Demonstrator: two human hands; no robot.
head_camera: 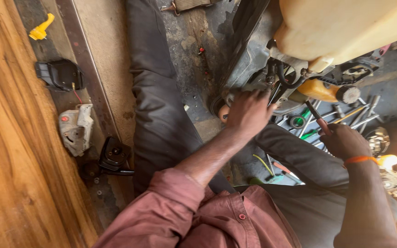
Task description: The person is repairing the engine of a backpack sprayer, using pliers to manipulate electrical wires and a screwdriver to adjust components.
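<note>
My left hand (249, 111) reaches forward and grips the dark lower part of a small engine unit (258, 78) that sits under a cream plastic tank (341, 27). My fingers press on the metal housing near black hoses. My right hand (345, 140), with an orange band at the wrist, is closed around a screwdriver (316, 116) with a reddish shaft end that points up toward the engine. An orange-yellow small tank with a black cap (327, 90) hangs just beyond the tool's tip.
Several spanners and tools (345, 117) lie on the floor behind my right hand. Black and white machine covers (75, 128) and a yellow spout (41, 28) lie left along a wooden board (5, 138). My legs in dark trousers (157, 105) stretch across the concrete.
</note>
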